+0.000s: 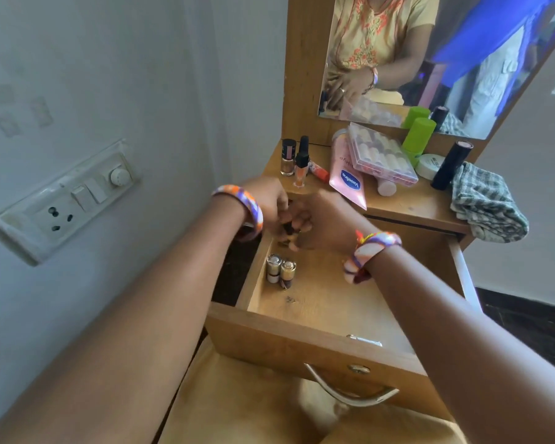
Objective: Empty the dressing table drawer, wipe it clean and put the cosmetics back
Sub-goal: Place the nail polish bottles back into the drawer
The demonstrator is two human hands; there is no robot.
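My hands (297,216) meet at drawer (318,302) back; grip on small dark bottle (289,228), unclear which. Lift straight, mind bottles (281,270) nearer me.

The drawer (318,302) under both hands is matt light wood with visible grain and a few dark scuffs, and its curved handle (350,392) is shiny metal. Just nearer than the left hand (266,203) and right hand (321,219), which meet around a small dark blurred item, two small bottles (281,270) lie with glossy metallic caps. Beyond the hands, on the same matt wood top, the pink tube (346,174) is smooth glossy plastic, the case (382,155) is clear hard plastic, and the checked cloth (487,203) looks soft and woven.
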